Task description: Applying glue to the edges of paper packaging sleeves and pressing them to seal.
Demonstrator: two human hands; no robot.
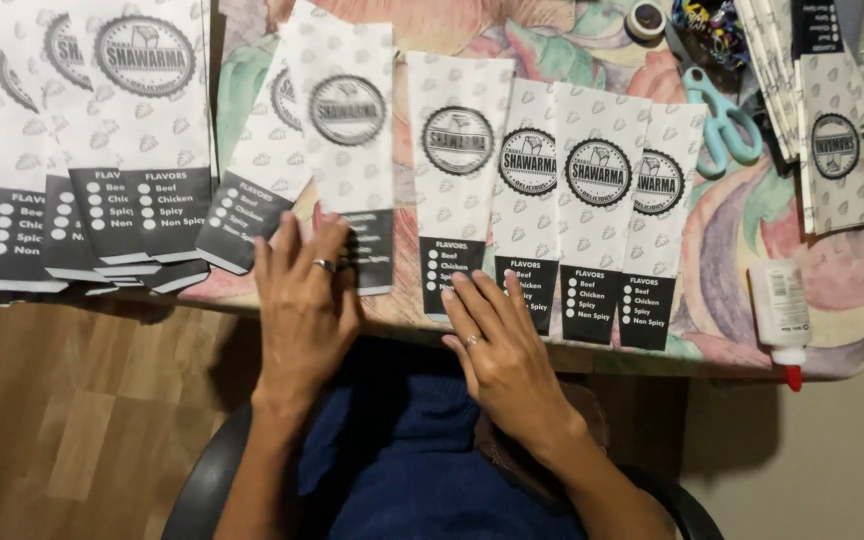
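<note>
A desk [752, 235] carries a cloth [812, 270] printed with big pastel flowers in pink, green and purple. Near its far edge lie light-blue scissors [722, 120], handles toward the near side, with a roll of tape [645, 18] just beyond them and a tangle of multicoloured cord [712, 25] beside the roll. A white glue bottle [780, 310] with a red cap lies on the near right corner, its cap pointing off the edge. Below the desk are a wood-patterned floor [62, 420] and the dark curved rim of a chair [202, 490].
</note>
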